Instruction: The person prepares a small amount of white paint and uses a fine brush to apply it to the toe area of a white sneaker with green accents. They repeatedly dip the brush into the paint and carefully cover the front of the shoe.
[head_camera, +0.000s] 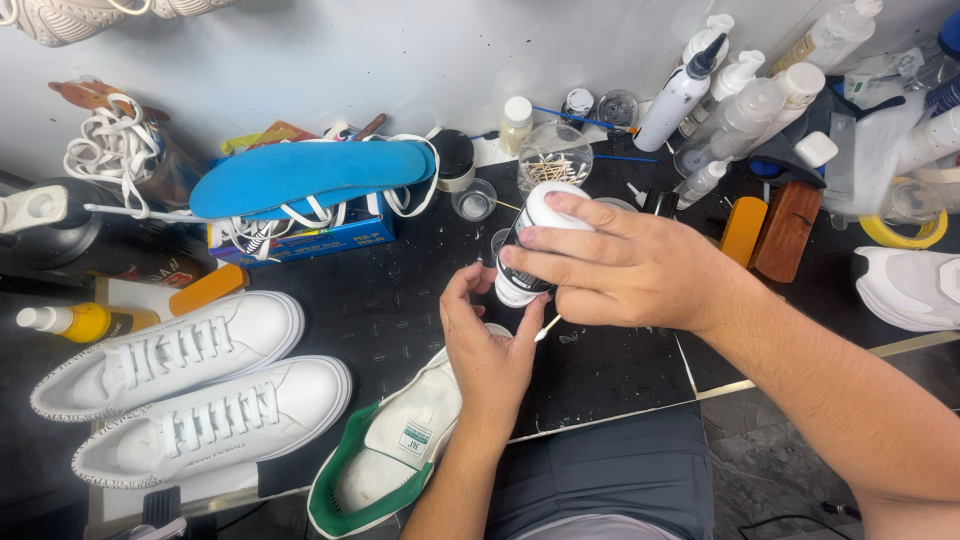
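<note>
From the head camera, looking down on a dark work mat (400, 310), the right hand (625, 270) holds a small white bottle with a dark label (525, 250). The bottle is plump and rounded, tipped over so that its white base points up and away and its neck points down toward the person. The right fingers lie across the label, wrapped tight round the bottle's body, so this hand is clamped on it.

Just below the bottle's lower end, the left hand (490, 345) comes up with thumb and fingers curled together at the neck. A cotton swab (547, 328) sticks out to the right of those fingers, its white tip pointing away from the palm just under the bottle, and the left hand appears pinched on its stick, though the exact hold is hidden by the fingers.

Under the left wrist, nearer the person than the bottle, lies a white sneaker with a green lining (385, 455), resting partly on the mat's near edge and over the lap. Well to the left of the bottle sits a pair of white laced sneakers (190, 395) side by side. Beyond the bottle, further from the person, stands a clear round jar of cotton swabs (555, 160), and left of that a blue insole (310, 175) rests on a blue box. To the right of the bottle, past the right hand, lie an orange block and a brown wooden brush (785, 230), with a cluster of spray and squeeze bottles (735, 110) behind them.
</note>
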